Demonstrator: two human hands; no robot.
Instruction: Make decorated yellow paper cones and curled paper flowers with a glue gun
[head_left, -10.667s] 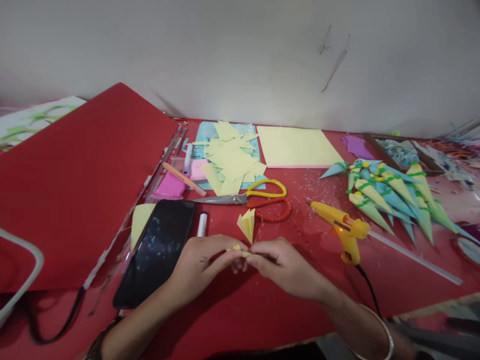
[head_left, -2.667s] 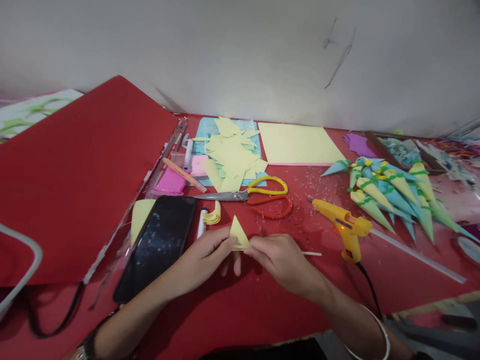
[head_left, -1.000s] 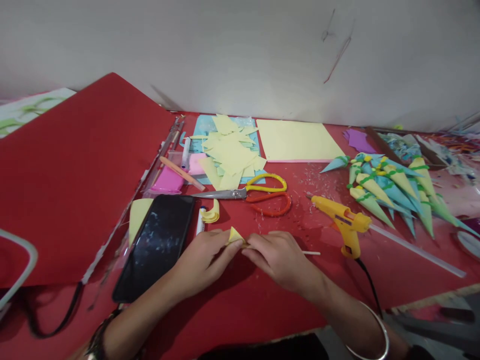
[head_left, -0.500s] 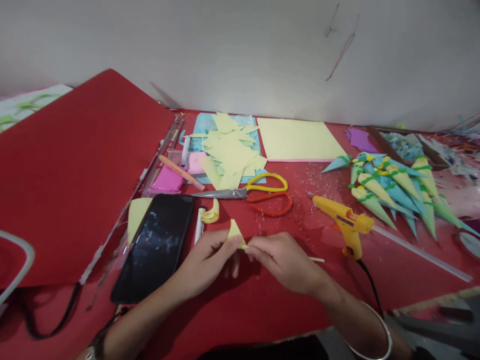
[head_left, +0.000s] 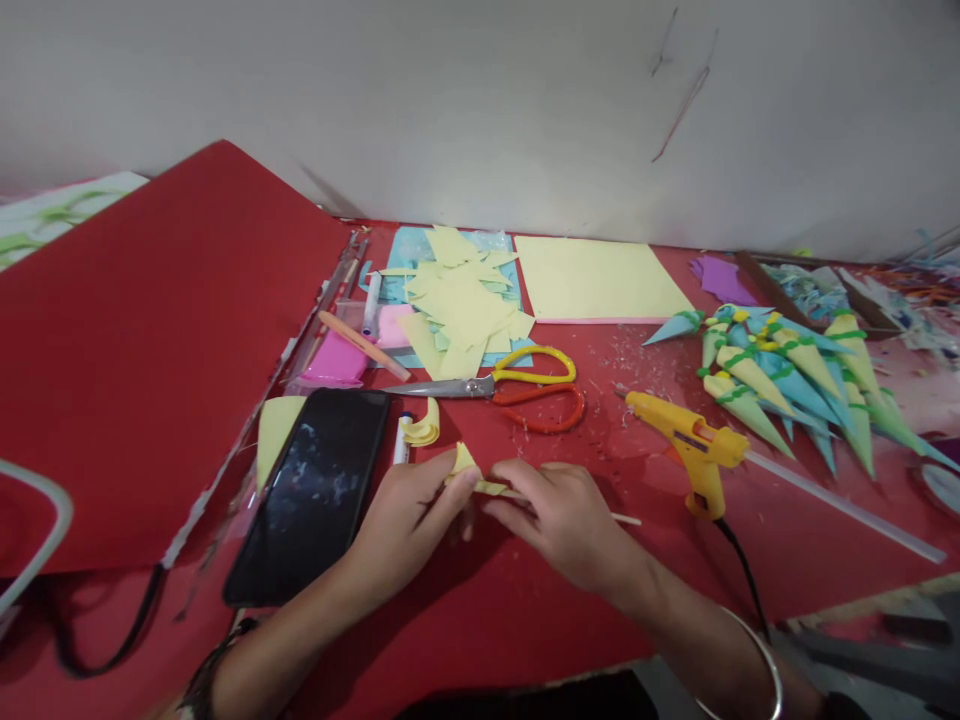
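Between my hands is a small piece of yellow paper [head_left: 463,462], partly rolled around a thin pale stick [head_left: 626,519]. My left hand [head_left: 416,510] pinches the paper between thumb and fingers. My right hand [head_left: 562,510] is closed around the stick, whose end sticks out on its right side. Just above my left hand lie a curled yellow strip [head_left: 424,424] and a marker [head_left: 403,438]. Scissors [head_left: 480,386] with yellow and red handles lie beyond both hands.
A black phone [head_left: 311,500] lies at the left. Yellow scraps [head_left: 461,305] and a yellow sheet [head_left: 600,280] sit at the back. To the right are a yellow glue gun [head_left: 694,440], a clear glue stick [head_left: 847,505] and a heap of paper cones [head_left: 795,375].
My right fingers have shifted and loosened slightly, showing more of the rolled paper and stick. The yellow paper has tilted and moved a little left with my left hand.
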